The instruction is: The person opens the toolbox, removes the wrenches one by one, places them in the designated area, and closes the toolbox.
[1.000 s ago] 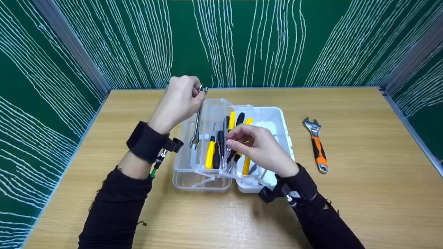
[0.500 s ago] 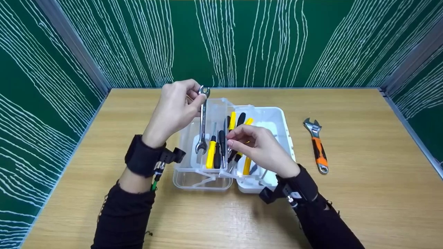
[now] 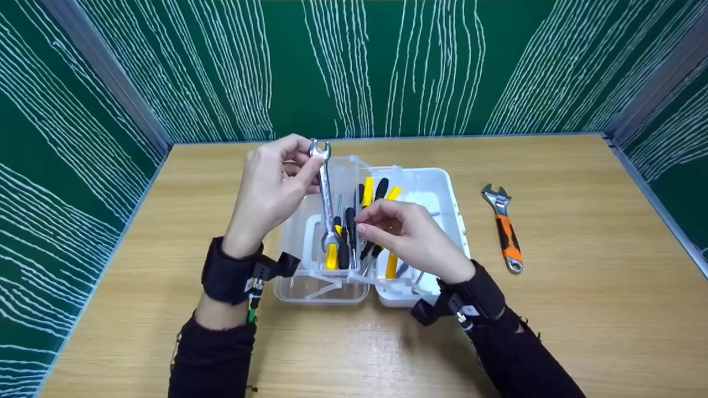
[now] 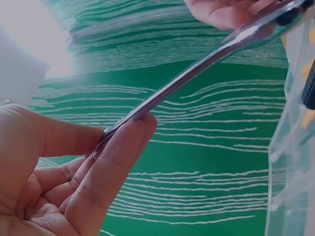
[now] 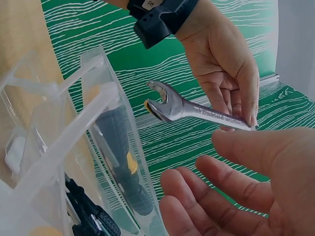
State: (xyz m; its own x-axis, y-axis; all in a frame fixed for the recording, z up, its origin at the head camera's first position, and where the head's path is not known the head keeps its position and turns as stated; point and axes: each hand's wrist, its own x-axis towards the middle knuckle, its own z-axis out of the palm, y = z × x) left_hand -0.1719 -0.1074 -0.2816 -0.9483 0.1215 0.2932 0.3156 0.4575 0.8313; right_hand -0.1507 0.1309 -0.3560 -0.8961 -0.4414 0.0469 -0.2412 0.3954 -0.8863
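Observation:
My left hand (image 3: 268, 188) pinches an open-end wrench (image 3: 326, 199) near its upper end, between thumb and fingers. The shiny silver wrench hangs slantwise over a clear plastic tray (image 3: 318, 272); its lower jaw overlaps a yellow screwdriver (image 3: 332, 261) in the head view. My right hand (image 3: 415, 237) hovers over the toolbox, thumb and fingers bent and apart, holding nothing. In the right wrist view, the wrench (image 5: 197, 110) points its free end toward the tray, just beyond my right fingers (image 5: 231, 184). Black screwdrivers (image 3: 350, 221) lie beside the yellow one in the tray.
The toolbox's white base (image 3: 454, 207) stands to the right of the tray, with several yellow- and black-handled tools partly behind my right hand. Farther right, an adjustable wrench (image 3: 504, 232) with an orange and black handle lies on the wooden table (image 3: 581, 276). Green panels (image 3: 381, 66) enclose the back and sides.
My left hand has come down and nearer, turning the wrench so its flat side shows. The wrench's lower end has swung right, over the yellow screwdriver. My right hand has hardly moved.

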